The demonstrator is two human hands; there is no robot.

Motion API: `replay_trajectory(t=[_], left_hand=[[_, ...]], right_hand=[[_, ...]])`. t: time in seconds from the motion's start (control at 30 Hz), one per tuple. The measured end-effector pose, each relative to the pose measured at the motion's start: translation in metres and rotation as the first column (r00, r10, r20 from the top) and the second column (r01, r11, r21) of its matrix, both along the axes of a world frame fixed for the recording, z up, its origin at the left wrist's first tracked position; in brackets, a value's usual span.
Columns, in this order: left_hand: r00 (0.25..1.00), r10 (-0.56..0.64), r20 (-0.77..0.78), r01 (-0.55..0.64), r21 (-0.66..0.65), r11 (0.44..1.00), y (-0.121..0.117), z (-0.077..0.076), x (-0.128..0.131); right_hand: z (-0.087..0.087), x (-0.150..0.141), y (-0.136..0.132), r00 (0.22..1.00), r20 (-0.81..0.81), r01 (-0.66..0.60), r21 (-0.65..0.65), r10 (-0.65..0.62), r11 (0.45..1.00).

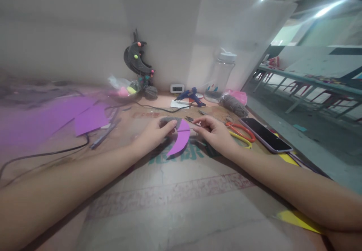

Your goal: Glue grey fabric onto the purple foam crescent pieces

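Note:
A purple crescent-shaped cutout (pixel 182 140) is held over the middle of the table, its pointed tip hanging down toward me. Grey yarn (pixel 169 120) covers its upper left end, where my left hand (pixel 161 130) grips it between thumb and fingers. From the crescent a short strand of grey yarn (pixel 186 130) runs across to my right hand (pixel 210 130), whose thumb and fingertips are pinched on it. Just behind my right hand lie scissors with orange and yellow handles (pixel 246 131), partly hidden by that hand.
A phone (pixel 267 135) lies at the right edge. Behind are a blue glue gun (pixel 190 95), a small digital clock (pixel 177 88), a clear bottle (pixel 222 75) and a grey yarn skein (pixel 234 106). A dark crescent ornament (pixel 132 58) leans on the wall. Purple sheets (pixel 90 119) and a black cord (pixel 56 153) lie left.

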State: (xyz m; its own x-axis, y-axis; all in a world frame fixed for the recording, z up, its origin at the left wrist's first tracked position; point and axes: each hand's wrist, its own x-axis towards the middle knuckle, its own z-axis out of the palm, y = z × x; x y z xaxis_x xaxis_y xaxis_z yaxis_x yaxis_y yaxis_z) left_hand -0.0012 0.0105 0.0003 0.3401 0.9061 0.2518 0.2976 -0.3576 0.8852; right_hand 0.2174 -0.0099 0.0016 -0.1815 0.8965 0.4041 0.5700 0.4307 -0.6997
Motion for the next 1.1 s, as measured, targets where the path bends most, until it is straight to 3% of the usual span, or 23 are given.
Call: replay_trajectory(t=[0.27, 1.1], left_hand=[[1.000, 0.015, -0.003, -0.015, -0.009, 1.000, -0.002, 0.000, 0.001], [0.974, -0.200, -0.103, 0.192, -0.083, 0.978, -0.010, 0.003, 0.001]], right_hand=[[0.004, -0.002, -0.002, 0.999, 0.018, 0.031, 0.020, -0.032, 0.999], [0.001, -0.002, 0.001, 0.996, 0.080, 0.050, -0.014, -0.048, 0.999]])
